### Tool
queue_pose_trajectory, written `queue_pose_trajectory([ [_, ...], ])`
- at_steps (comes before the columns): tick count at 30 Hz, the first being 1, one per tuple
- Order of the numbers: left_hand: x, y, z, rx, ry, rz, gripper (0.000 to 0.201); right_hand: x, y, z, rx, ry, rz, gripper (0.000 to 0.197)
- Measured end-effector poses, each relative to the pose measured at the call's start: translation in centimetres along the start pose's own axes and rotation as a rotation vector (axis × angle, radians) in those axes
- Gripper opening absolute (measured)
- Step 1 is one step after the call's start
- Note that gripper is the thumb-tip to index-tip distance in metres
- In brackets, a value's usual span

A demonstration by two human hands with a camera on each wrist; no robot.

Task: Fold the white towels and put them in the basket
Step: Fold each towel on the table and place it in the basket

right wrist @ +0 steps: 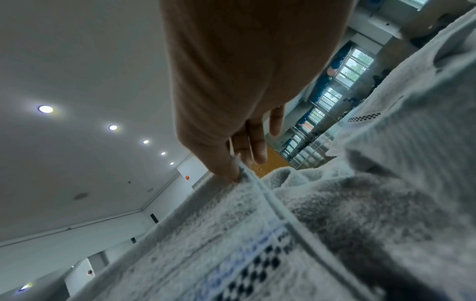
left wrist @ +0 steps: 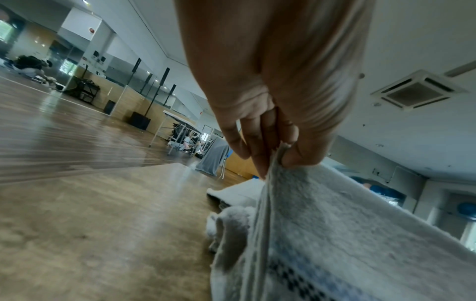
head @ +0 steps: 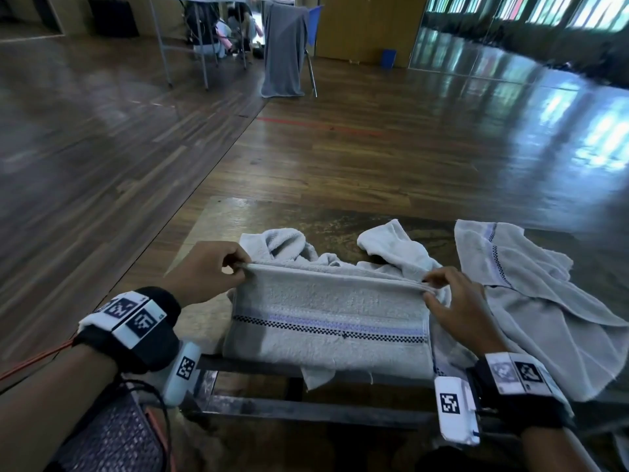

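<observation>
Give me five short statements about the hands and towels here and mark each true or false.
1. The left hand pinches a corner of the striped towel. True.
2. The right hand lies flat on the table, holding nothing. False: it pinches the towel's other top corner.
3. A second towel lies spread out to the right. True.
4. The held towel is plain, with no pattern. False: it has a checked and blue band.
5. A grey cloth hangs over a chair in the background. True.
</observation>
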State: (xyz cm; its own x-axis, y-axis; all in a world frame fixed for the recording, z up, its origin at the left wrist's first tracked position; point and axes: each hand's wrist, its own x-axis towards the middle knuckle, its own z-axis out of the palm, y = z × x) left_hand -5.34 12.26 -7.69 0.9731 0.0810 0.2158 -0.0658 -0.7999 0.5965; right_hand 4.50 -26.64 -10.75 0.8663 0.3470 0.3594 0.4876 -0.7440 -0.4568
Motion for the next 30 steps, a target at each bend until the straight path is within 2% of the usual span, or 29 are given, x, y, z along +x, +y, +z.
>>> queue_pose_trajectory([
  [4,-1.6,2.2,-0.8,-0.035,0.042,0.048,0.019,-1.1,-0.1,-0.5,-0.032,0.007,-0.048,0.034],
  [8,-3.3,3.5,-1.1,-0.052,0.056,0.045,0.028,-3.2,-0.2,-1.2,-0.068,0.051,-0.123,0.025],
  [11,-4.9,4.2,-1.8,-0.010,0.059,0.084,0.028,-5.0,-0.5,-2.1,-0.045,0.056,-0.141,0.008],
  [14,-6.5,4.5,-2.4,0.023,0.026,0.123,0.024,-6.8,-0.7,-2.7,-0.014,0.069,-0.150,0.006],
  [16,-7.7,4.7,-2.7,0.013,0.017,0.136,0.022,-7.8,-0.9,-3.2,0.017,0.086,-0.167,0.013],
  [20,-10.6,5.5,-2.8,0.017,-0.033,0.109,0.020,-10.1,-1.9,-4.0,0.136,0.028,-0.154,0.023],
  [24,-12.6,5.3,-3.0,-0.100,-0.175,0.071,0.023,-11.3,-2.6,-5.0,0.186,-0.168,-0.027,0.038],
  [26,-12.5,5.2,-3.5,-0.097,-0.149,0.074,0.025,-11.3,-3.0,-5.9,0.184,-0.185,0.001,0.038],
  [30,-10.1,6.4,-4.7,-0.010,0.011,0.136,0.026,-8.1,-4.7,-7.8,0.072,-0.102,-0.073,0.017],
])
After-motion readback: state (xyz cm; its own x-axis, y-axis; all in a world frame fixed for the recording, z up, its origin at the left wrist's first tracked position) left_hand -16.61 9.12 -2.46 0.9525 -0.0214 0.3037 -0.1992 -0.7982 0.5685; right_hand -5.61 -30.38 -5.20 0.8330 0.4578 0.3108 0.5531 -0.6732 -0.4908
